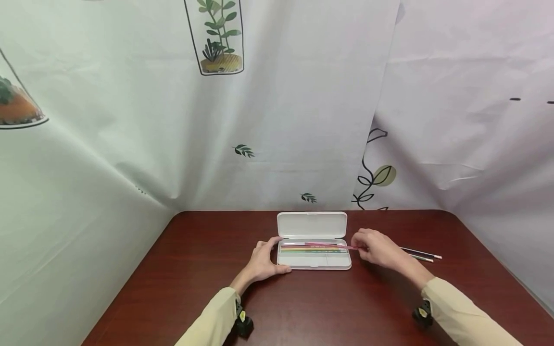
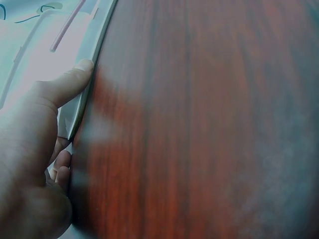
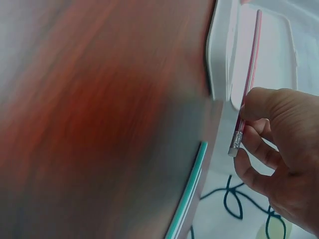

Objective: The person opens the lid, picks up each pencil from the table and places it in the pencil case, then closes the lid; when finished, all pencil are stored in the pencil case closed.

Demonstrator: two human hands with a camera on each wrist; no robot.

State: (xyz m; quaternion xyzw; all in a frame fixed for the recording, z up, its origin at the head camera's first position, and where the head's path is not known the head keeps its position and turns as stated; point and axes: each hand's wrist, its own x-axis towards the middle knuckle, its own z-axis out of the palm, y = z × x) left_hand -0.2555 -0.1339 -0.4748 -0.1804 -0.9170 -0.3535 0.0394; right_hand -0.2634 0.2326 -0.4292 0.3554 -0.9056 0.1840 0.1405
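Note:
A white pencil case (image 1: 303,261) lies with its lid raised on the table, several pencils (image 1: 294,249) along its back compartment. My left hand (image 1: 262,262) holds the case's left end, thumb at the front edge and fingers at the back corner; the left wrist view shows the thumb (image 2: 75,79) on the rim. My right hand (image 1: 375,247) pinches a pink pencil (image 3: 252,59) near its eraser end, at the case's right end. Held nearly level, the pencil points left over the back compartment.
Two more pencils (image 1: 421,253) with white erasers lie on the table right of the right hand; a green one (image 3: 187,191) shows in the right wrist view. The dark red table (image 1: 207,240) meets a printed white curtain (image 1: 303,120) behind.

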